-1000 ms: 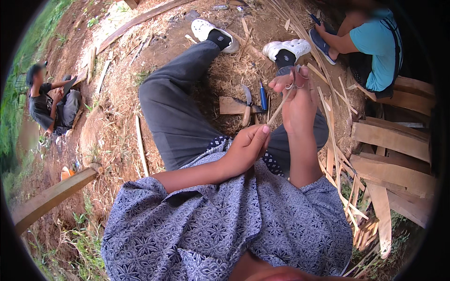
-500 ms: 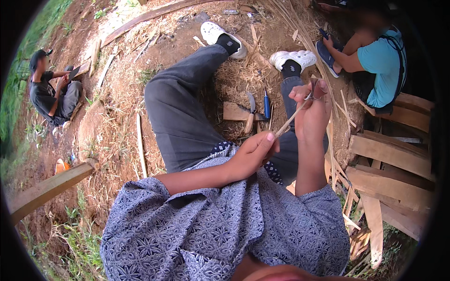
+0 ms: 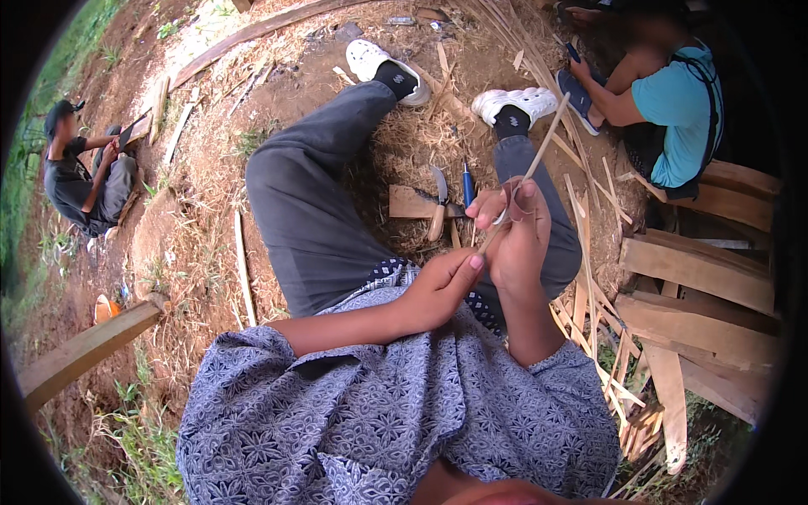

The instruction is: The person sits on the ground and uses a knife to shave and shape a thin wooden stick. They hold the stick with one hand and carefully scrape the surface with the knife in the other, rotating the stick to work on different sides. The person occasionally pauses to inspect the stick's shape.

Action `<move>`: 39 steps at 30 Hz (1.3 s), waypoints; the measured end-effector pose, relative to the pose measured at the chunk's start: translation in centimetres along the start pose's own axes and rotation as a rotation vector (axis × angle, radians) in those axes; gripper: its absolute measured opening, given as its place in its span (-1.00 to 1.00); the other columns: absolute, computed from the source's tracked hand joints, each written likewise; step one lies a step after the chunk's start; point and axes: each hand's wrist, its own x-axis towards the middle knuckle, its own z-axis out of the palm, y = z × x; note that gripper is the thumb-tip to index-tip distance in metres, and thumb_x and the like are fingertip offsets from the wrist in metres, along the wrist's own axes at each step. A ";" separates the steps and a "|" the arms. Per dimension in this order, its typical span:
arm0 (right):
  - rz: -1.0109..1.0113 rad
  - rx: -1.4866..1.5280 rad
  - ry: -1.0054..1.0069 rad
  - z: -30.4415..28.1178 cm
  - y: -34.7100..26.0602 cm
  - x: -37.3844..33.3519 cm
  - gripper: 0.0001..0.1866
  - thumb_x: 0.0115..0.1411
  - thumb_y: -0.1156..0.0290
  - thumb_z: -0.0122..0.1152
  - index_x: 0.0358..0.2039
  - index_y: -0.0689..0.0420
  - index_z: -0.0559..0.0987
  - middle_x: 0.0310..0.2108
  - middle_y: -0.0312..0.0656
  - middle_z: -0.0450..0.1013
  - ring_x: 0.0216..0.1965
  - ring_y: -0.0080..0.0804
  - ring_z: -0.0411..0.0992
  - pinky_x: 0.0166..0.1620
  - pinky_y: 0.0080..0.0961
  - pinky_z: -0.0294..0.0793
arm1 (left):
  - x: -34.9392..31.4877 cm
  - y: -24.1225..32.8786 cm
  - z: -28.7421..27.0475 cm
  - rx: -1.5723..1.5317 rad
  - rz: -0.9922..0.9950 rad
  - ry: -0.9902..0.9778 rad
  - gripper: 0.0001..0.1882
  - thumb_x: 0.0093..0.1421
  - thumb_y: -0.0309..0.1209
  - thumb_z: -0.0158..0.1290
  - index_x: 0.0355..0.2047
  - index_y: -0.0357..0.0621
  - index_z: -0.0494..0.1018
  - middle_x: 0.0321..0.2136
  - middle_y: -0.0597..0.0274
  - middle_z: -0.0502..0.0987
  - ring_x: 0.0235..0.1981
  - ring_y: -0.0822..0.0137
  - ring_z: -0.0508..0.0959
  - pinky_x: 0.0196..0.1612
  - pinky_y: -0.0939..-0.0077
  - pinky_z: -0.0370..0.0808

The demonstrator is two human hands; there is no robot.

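– Outdoor work spot: brown soil ground point(image 3: 198, 223) strewn with straw-coloured shavings. What's in hand?

– One thin pale wooden stick point(image 3: 545, 141), slanting up and away above the wearer's lap. Left hand point(image 3: 442, 290) has thumb and fingers clamped on its near end, probably to steady it.

– Right hand?

– Right hand point(image 3: 519, 248) is partway up, palm up, fingers closed round the stick. One thin reddish-brown curved piece point(image 3: 520, 199) sits at those fingers, likely pressed against the wood; material unclear.

– Tools?

– One knife with curved metal blade and wooden handle point(image 3: 437, 220), lying across one flat brown wooden board point(image 3: 410, 202). Handle faces the wearer, presumably for easy reach. One slim blue pen-shaped tool point(image 3: 468, 183) just beside it.

– Counts for the rest?

– Two white perforated clogs point(image 3: 365, 61), feet set wide, maybe for lap room. Others: at least two, one seated person in dark clothes point(image 3: 74, 185), one in a light-blue shirt point(image 3: 669, 109). Curved brown wooden planks point(image 3: 699, 271), four or more, stacked at right. Long pale wooden strips point(image 3: 592, 307): too tangled to count.
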 end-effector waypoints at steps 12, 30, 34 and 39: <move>-0.054 0.024 -0.067 1.3 -2.4 1.9 -0.58 0.44 0.07 -0.03 -0.34 0.21 0.44 -0.61 -0.17 0.41 -0.51 -0.37 0.41 -0.19 -0.37 0.43 | 0.5 1.8 0.7 -0.141 0.129 -0.034 -0.56 0.52 -0.16 -0.33 -0.50 -0.09 0.20 -0.61 0.45 0.18 -0.59 0.56 0.15 -0.51 0.60 0.18; -0.044 0.429 -0.200 -1.2 -5.4 5.5 -0.68 0.49 0.12 -0.23 -0.36 -0.01 0.35 -0.74 -0.39 0.20 -0.49 -0.46 0.27 0.03 -0.30 0.25 | -0.3 0.6 0.0 -1.057 -0.370 -0.649 -0.51 0.51 -0.05 -0.37 -0.54 -0.01 0.20 -0.72 0.48 0.11 -0.67 0.55 0.14 -0.62 0.66 0.15; 0.039 0.096 -0.237 1.1 -1.5 0.1 -0.54 0.46 -0.06 -0.22 -0.37 0.07 0.34 -0.75 -0.29 0.25 -0.59 -0.39 0.30 -0.15 -0.34 0.38 | 0.1 0.5 0.0 -1.009 -0.325 -0.490 -0.54 0.50 -0.03 -0.34 -0.50 0.01 0.19 -0.70 0.47 0.11 -0.67 0.55 0.12 -0.60 0.67 0.14; 0.012 0.194 -0.045 -0.6 -3.2 2.4 -0.56 0.45 -0.04 -0.16 -0.35 0.08 0.35 -0.73 -0.26 0.27 -0.59 -0.38 0.31 -0.12 -0.32 0.37 | -0.3 0.6 0.1 -0.981 -0.291 -0.515 -0.53 0.49 0.00 -0.31 -0.51 0.01 0.17 -0.69 0.46 0.09 -0.67 0.54 0.12 -0.60 0.67 0.13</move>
